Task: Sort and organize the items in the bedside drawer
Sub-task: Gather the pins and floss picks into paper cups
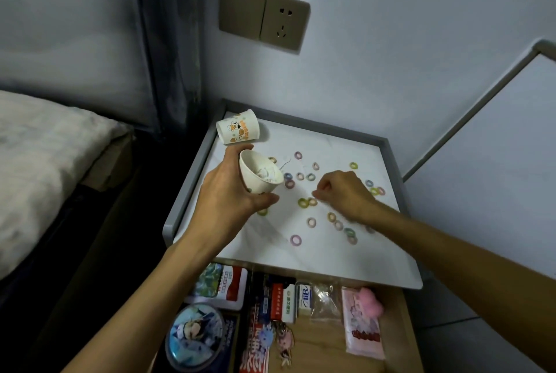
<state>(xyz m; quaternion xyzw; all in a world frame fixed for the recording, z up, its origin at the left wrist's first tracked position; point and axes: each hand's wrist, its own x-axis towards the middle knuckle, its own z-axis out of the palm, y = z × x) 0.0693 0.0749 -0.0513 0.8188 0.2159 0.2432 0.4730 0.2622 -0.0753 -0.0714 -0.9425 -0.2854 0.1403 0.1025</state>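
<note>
We record a bedside table top point(331, 261): a white marbled surface with a raised grey rim. Lying directly on it are many small coloured rings point(295, 240), scattered loosely across the middle and right. One printed paper cup point(237, 131) lies on its side at the far left corner.

Taken from the front edge of bedside tabletop point(316, 255). At 11 o'clock corner: printed paper cup point(237, 131), on its side. At 9 o'clock, above the surface: small cup point(260, 175) in left hand point(228, 196). At centre: right hand point(346, 192), just over hair rings point(295, 240) scattered from 12 through 3 to 6 o'clock. Below 6 o'clock edge: open drawer point(394, 330), with round tin point(195, 336) at its 8, eraser point(304, 297) at 12, tissue pack point(362, 324) at 3. Bed point(45, 162) well off at 9.
</note>
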